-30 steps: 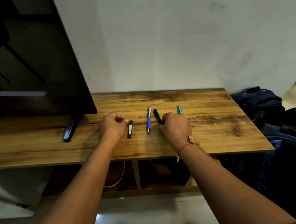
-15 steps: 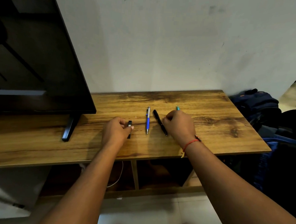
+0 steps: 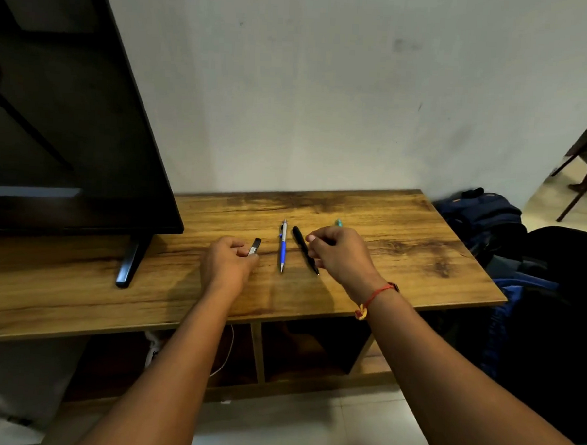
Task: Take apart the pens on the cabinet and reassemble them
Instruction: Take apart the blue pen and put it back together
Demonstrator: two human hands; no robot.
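On the wooden cabinet (image 3: pixel 401 272) lie a blue and silver pen (image 3: pixel 283 247) and, just right of it, a black pen (image 3: pixel 303 248). Only the far tip of a teal pen (image 3: pixel 338 222) shows behind my right hand. My left hand (image 3: pixel 227 264) pinches the near end of a short black piece with a pale label (image 3: pixel 255 246), left of the blue pen. My right hand (image 3: pixel 339 255) hovers with curled fingers over the black pen's right side. I cannot tell whether it holds anything.
A black TV (image 3: pixel 69 125) stands on the cabinet's left half, its foot (image 3: pixel 128 264) near the front. Dark blue bags (image 3: pixel 482 218) lie on the floor to the right. Open shelves with a white cable (image 3: pixel 225 358) sit below.
My left hand reached right and took hold of the short black piece, which now lies tilted. My right hand lifted and shifted slightly left, uncovering more of the black pen.
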